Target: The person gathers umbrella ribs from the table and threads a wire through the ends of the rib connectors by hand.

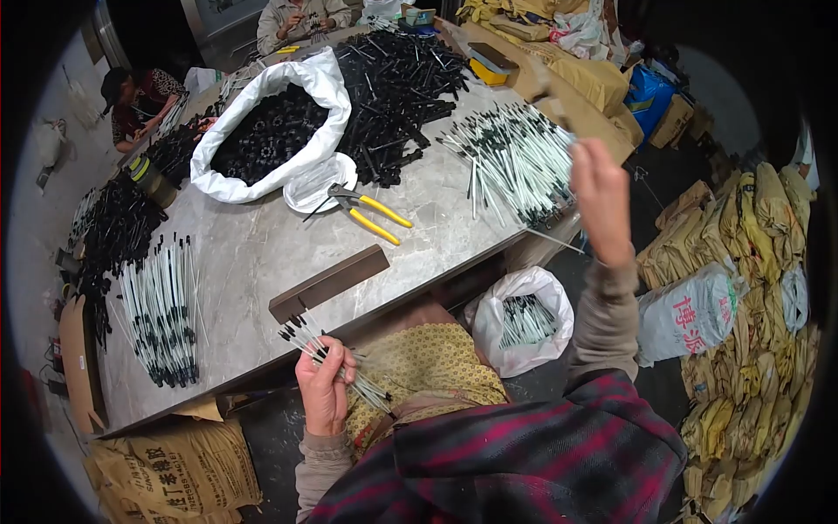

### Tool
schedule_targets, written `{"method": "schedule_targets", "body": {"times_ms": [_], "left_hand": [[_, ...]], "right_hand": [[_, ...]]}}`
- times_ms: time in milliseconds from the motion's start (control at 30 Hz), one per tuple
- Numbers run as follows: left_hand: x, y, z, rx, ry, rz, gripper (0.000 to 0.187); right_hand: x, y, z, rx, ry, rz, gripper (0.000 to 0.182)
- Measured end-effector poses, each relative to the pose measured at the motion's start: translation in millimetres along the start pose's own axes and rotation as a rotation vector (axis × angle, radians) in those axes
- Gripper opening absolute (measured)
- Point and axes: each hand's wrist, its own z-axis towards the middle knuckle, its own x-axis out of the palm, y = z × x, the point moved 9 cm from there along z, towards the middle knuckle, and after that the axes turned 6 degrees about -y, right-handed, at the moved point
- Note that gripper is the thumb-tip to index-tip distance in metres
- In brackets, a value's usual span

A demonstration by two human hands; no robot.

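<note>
My left hand [325, 389] is closed around a bundle of thin white rods with black ends [371, 391], held above my lap at the table's front edge. Raised at the right is my right hand [602, 201], its fingers together and smeared by motion. A blurred streak runs up from its fingertips, and I cannot tell what it is. Behind that hand, a loose heap of similar white rods [515, 162] lies on the table's right end. In front of my left hand rests a dark brown bar [330, 284].
Yellow-handled pliers [371, 218] lie beside a white sack of black parts [205, 162]. Black pieces [397, 87] pile up behind. Bundled rods [161, 314] lie at left. A white bag of rods [493, 336] stands below the table. Two people sit at the far side.
</note>
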Motion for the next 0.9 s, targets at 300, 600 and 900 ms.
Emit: {"method": "schedule_targets", "body": {"times_ms": [300,600,900], "left_hand": [[15.4,16.5,2.3,-0.031,0.071,0.072,0.029],[10.1,23.5,2.4,-0.015,0.042,0.089,0.046],[43.0,16.8,-11.6,0.039,0.204,0.032,0.059]], "right_hand": [[-62.9,-43.6,-38.4,0.315,-0.517,1.048,0.03],[32.5,-74.0,-45.7,0.551,-0.494,1.609,0.023],[116.4,30.0,-112.0,0.642,-0.055,1.364,0.028]]}}
